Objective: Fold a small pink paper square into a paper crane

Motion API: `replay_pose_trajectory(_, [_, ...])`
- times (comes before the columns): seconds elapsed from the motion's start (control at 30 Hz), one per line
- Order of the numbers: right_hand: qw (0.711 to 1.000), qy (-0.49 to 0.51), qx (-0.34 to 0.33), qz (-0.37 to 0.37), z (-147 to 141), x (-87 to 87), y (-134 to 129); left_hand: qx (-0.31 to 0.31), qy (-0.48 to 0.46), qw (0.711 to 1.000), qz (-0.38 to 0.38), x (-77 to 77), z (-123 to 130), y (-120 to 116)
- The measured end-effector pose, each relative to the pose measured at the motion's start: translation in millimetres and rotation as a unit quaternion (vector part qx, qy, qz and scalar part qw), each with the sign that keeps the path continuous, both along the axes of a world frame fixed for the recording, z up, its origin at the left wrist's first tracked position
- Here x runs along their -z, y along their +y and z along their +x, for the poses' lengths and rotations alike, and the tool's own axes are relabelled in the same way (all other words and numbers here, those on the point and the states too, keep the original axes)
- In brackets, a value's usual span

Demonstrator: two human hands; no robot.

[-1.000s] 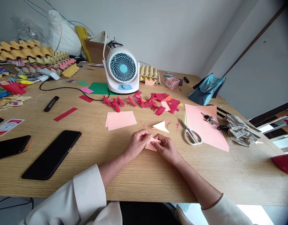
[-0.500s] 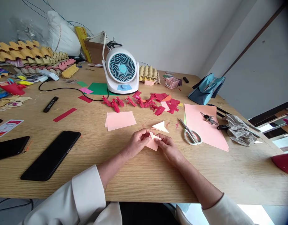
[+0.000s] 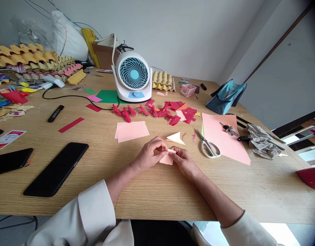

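Observation:
Between my two hands is a small pink piece of paper (image 3: 166, 160), with a fold along its upper edge. My left hand (image 3: 152, 153) pinches the paper's upper left part between thumb and fingertips. My right hand (image 3: 183, 160) grips the right side, thumb on top. Just beyond the fingers lies a pale folded paper (image 3: 176, 137) with pointed corners. Pink paper rectangles (image 3: 133, 131) lie farther left. White-handled scissors (image 3: 210, 149) rest to the right, blades pointing away, near large pink sheets (image 3: 225, 136).
A white fan (image 3: 134, 77) stands at the back, with red paper pieces (image 3: 152, 111) strewn before it. Phones (image 3: 57, 169) and a marker (image 3: 55, 113) lie left. Keys (image 3: 228, 129), crumpled grey cloth (image 3: 262, 143) and a blue bag (image 3: 226, 97) are right.
My left fingers have shifted slightly right across the paper's top. The pointed flap that stood up there now lies lower, partly under the fingertips. My right hand keeps its hold.

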State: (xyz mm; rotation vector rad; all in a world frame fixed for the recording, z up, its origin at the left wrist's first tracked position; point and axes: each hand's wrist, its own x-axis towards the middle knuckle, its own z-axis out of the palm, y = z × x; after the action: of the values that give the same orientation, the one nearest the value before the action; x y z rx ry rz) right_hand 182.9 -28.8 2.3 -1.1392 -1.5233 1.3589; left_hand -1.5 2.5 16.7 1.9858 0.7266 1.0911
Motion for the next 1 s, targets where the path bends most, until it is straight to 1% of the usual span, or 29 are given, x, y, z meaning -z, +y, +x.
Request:
replay_pose_trajectory(0.13, [0.999, -0.033, 0.002, 0.016, 0, -2.7, -1, -0.001, 0.055, 0.996, 0.064, -2.4, -4, -1])
replay_pose_trajectory(0.27, [0.998, -0.05, 0.004, 0.029, 0, -3.9, -1, 0.041, 0.106, 0.99, 0.089, -5.3, -6, 0])
replay_pose_trajectory(0.33, [0.998, -0.055, -0.001, 0.032, -1, -3.9, -1, 0.05, 0.117, 0.987, 0.094, -5.8, -6, 1])
replay_pose_trajectory(0.43, [0.998, -0.061, -0.011, 0.033, -1, -3.3, -1, 0.045, 0.108, 0.989, 0.089, -4.1, -6, 2])
replay_pose_trajectory(0.6, [0.997, -0.066, 0.0, 0.046, -1, -1.5, 1, 0.008, 0.077, 0.995, 0.066, 3.0, -4, 2])
replay_pose_trajectory(0.77, [0.997, -0.068, 0.008, 0.04, 1, 0.4, 1, 0.028, 0.067, 0.993, 0.089, 6.3, -3, 4])
replay_pose_trajectory(0.83, [0.998, -0.055, 0.013, 0.037, 1, 0.9, 1, 0.024, 0.061, 0.994, 0.086, 5.5, -3, 4])
replay_pose_trajectory(0.93, [0.999, -0.012, 0.018, 0.03, 2, 1.8, 2, -0.002, 0.051, 0.996, 0.077, 3.9, -3, 3])
replay_pose_trajectory(1.0, [0.999, 0.02, 0.01, 0.022, 2, 2.7, 3, -0.016, 0.052, 0.995, 0.084, 3.3, -2, 2])
